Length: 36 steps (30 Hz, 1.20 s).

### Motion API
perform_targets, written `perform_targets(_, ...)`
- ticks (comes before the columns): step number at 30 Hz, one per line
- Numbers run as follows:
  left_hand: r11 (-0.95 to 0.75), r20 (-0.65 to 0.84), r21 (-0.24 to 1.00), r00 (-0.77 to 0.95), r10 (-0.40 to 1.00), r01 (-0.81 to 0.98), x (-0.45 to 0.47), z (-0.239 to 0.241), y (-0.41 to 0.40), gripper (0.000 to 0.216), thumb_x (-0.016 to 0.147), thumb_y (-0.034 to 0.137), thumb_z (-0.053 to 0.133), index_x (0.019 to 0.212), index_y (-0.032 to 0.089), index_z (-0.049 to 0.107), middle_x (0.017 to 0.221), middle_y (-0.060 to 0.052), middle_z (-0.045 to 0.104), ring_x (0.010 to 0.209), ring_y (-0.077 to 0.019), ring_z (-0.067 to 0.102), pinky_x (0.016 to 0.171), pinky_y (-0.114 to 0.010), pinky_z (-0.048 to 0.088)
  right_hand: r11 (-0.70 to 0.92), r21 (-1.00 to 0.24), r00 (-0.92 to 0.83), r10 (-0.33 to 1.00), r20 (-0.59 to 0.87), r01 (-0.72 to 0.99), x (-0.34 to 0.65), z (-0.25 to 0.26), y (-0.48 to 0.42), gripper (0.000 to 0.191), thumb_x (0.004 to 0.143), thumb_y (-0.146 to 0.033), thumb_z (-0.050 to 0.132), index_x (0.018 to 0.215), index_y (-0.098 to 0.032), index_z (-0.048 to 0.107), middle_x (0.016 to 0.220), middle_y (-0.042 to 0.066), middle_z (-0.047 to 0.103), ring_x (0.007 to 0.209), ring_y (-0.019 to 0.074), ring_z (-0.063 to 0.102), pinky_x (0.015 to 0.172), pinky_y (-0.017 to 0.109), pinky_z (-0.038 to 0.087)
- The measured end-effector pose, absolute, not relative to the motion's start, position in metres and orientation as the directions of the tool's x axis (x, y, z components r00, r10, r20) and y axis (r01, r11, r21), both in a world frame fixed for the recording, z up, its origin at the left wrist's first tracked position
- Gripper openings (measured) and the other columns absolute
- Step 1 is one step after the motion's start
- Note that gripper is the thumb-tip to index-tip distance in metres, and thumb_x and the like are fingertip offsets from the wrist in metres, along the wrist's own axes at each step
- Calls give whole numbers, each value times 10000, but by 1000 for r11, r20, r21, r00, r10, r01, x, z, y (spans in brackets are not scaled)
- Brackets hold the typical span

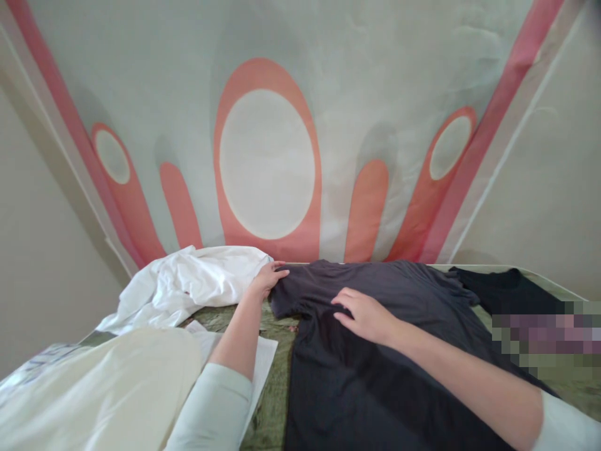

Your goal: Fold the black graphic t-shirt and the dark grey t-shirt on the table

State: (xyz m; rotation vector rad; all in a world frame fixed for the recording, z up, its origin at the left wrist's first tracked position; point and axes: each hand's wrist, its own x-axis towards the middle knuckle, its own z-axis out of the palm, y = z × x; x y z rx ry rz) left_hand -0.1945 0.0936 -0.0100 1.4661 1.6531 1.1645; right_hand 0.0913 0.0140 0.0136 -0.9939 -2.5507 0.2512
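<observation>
A dark grey-black T-shirt (357, 376) lies spread out in front of me, its short sleeve (287, 294) on the left. My left hand (267, 279) rests at the outer edge of that sleeve, fingers stretched forward and thumb apart. Over the chest of the shirt is my right hand (366, 314), fingers loosely bent and spread from the thumb, holding nothing. Whether its fingertips touch the fabric, I cannot tell. White crumpled cloth (188, 282) lies just left of my left hand.
Cream-coloured fabric (103, 388) fills the near left, with a white sheet-like piece (265, 360) beside it. A black garment (507, 291) lies at the far right, near a pixelated patch. The green patterned table surface (270, 401) shows between. Behind stands a patterned backdrop (267, 163).
</observation>
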Motion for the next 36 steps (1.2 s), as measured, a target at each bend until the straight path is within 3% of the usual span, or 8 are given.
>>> perform_targets(6,-65,248,847,-283,927,527,-189,-11,97,221,675,176,636,894,160,619,884,-44,634,885,-185,572,837,-300,414,630,-349,-603,773,199,693,6,16,1,290,759,-309,562,1009,-166,531,967,83,580,799,191,575,670,279,406)
perform_targets(10,-60,284,831,-328,901,552,-189,-15,98,176,668,158,627,844,168,616,861,-35,627,920,-195,555,873,-315,386,564,-424,-543,820,184,709,-9,-4,8,105,758,-211,533,857,-196,566,864,43,610,775,171,570,641,257,370)
perform_targets(14,-40,250,856,-346,904,515,-194,-16,99,155,671,217,641,819,173,632,832,-34,638,885,-196,572,830,-307,411,501,-635,-449,855,259,588,-8,-20,12,72,781,-270,519,817,-218,554,724,-12,610,658,130,549,595,230,355)
perform_targets(19,-8,149,909,-306,940,417,-198,-8,99,282,744,299,581,977,145,628,754,-43,657,679,-153,609,633,-258,467,468,-821,-360,865,350,326,-7,-24,15,104,797,-301,497,794,-202,527,637,-28,569,554,110,503,537,217,366)
perform_targets(23,-3,145,906,-305,941,422,-199,-3,96,310,725,248,594,1014,140,618,702,-26,646,621,-131,595,577,-226,454,493,-861,-508,778,370,128,-9,-24,12,108,798,-256,496,863,-185,544,673,-18,590,548,99,501,534,213,392)
perform_targets(26,-5,181,877,-322,929,480,-200,-6,96,267,680,206,624,941,153,648,675,-8,627,617,-128,576,576,-217,439,484,-873,-658,677,329,62,-11,-25,10,235,776,-175,501,1004,-185,555,845,9,652,557,84,512,561,211,419)
perform_targets(28,-1,205,849,-326,923,529,-201,-10,97,233,662,186,632,891,160,665,689,-7,627,645,-134,576,601,-220,437,520,-849,-677,659,328,96,-11,-27,10,286,748,-139,519,1023,-193,573,914,13,661,569,82,515,575,209,422)
perform_targets(36,48,237,726,-315,919,686,-208,-15,100,169,731,179,568,844,234,681,885,-21,664,867,-187,587,807,-279,410,617,-745,-686,658,312,253,-9,-28,8,223,733,-155,534,904,-213,665,807,-5,675,608,104,555,582,205,410)
